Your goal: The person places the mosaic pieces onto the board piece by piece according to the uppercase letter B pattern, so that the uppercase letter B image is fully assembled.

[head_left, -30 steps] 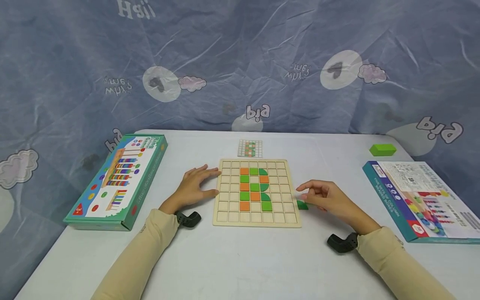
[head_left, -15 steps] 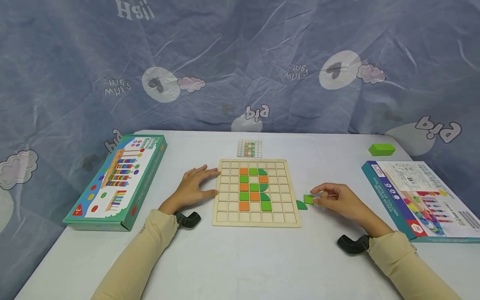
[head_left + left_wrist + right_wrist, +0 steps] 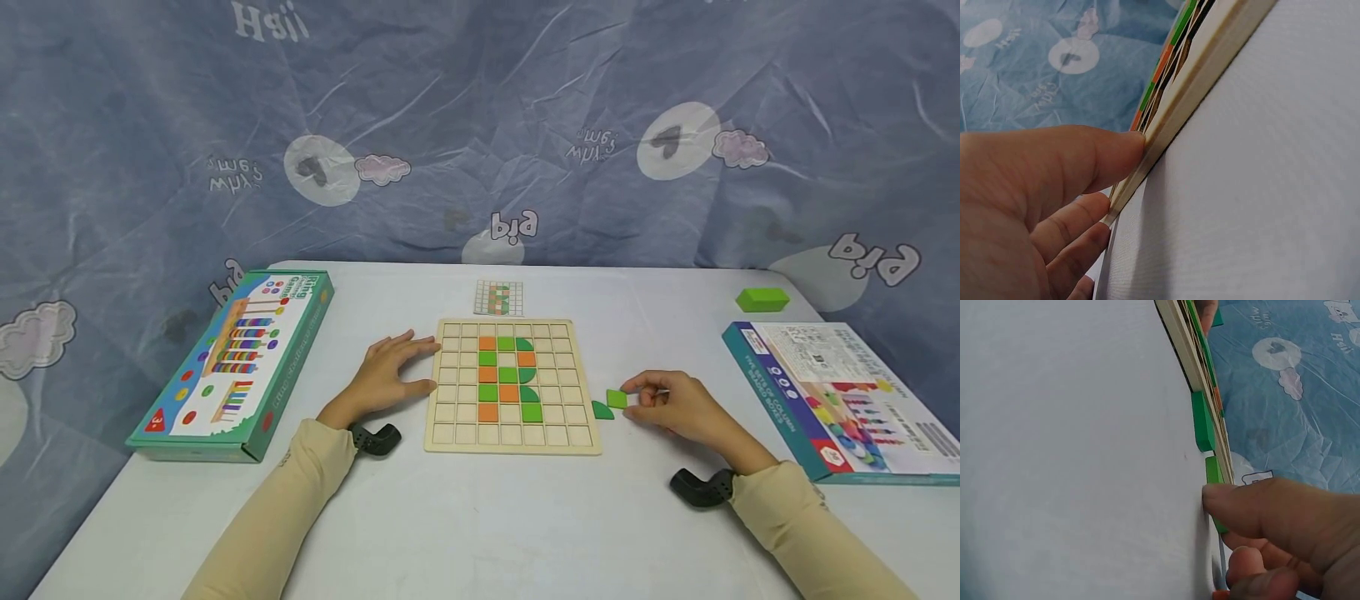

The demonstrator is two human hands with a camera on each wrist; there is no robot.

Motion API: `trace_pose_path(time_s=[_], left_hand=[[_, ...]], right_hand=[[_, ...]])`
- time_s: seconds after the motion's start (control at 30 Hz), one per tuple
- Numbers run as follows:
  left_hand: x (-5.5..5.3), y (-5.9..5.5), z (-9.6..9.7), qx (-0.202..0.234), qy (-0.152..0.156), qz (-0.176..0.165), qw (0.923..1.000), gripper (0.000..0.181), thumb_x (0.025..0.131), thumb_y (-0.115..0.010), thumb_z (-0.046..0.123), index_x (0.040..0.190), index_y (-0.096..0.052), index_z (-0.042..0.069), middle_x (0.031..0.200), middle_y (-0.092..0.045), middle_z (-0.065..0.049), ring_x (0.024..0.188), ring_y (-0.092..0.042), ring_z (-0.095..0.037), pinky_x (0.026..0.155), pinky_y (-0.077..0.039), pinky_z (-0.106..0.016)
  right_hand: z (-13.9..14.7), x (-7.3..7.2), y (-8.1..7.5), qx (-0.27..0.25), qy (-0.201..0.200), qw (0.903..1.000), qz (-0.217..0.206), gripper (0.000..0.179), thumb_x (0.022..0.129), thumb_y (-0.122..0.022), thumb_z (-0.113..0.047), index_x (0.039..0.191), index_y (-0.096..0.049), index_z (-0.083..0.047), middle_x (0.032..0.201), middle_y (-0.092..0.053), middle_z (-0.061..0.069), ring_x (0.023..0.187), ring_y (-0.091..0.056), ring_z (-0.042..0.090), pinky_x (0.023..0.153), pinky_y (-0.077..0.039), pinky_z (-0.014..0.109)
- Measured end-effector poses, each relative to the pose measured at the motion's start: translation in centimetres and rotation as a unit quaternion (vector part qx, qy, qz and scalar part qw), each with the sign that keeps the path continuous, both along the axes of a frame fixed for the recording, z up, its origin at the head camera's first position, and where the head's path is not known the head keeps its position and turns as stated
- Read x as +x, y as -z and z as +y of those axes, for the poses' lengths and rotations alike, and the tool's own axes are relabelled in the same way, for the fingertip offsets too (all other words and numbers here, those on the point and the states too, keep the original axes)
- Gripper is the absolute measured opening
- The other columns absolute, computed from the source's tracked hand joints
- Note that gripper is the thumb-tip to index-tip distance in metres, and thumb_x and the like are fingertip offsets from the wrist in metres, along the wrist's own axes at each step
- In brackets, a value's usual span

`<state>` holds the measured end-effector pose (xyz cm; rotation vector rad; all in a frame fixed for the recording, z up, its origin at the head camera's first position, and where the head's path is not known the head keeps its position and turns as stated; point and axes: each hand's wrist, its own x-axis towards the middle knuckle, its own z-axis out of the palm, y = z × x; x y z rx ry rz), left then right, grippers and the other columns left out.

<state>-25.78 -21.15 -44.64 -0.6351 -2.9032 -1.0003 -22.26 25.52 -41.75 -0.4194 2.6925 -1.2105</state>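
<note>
My left hand (image 3: 386, 372) lies at the left side of a wooden grid board (image 3: 461, 435), fingers spread. In the left wrist view its thumb touches the board's edge (image 3: 1160, 134). Orange squares, light green squares and dark green rounded pieces sit in the board's middle columns. To the right of the board, my right hand (image 3: 671, 406) has thumb and forefinger at a light green square block (image 3: 617, 399), pinching its near end. A dark green quarter-round block (image 3: 602, 410) lies between that square and the board. An orange piece (image 3: 1221, 594) shows below the curled fingers in the right wrist view.
A small pattern card (image 3: 498, 297) lies behind the board. A green-edged game box (image 3: 232, 367) stands at the left, a teal-edged box (image 3: 847, 400) at the right. Behind the latter is a green block (image 3: 762, 300). A blue printed cloth (image 3: 450, 125) hangs behind the table.
My right hand has moved right, away from the board, and the light green square has come into view beside the quarter-round block. My left hand has stayed at the board's edge.
</note>
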Motion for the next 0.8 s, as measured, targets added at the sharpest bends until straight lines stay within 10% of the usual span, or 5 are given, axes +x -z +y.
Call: trace_pose_path(time_s=[0.8], left_hand=[[0.09, -0.16, 0.08, 0.004, -0.001, 0.000, 1.0000, 0.065, 0.091, -0.079, 0.029, 0.152, -0.063, 0.012, 0.165, -0.052, -0.009, 0.162, -0.028, -0.040, 0.130, -0.010, -0.063]], right_hand=[[-0.92, 0.46, -0.71, -0.017, 0.013, 0.9997, 0.014, 0.026, 0.094, -0.076, -0.003, 0.118, -0.071, 0.007, 0.086, -0.069, 0.005, 0.057, -0.052, 0.011, 0.048, -0.046, 0.026]])
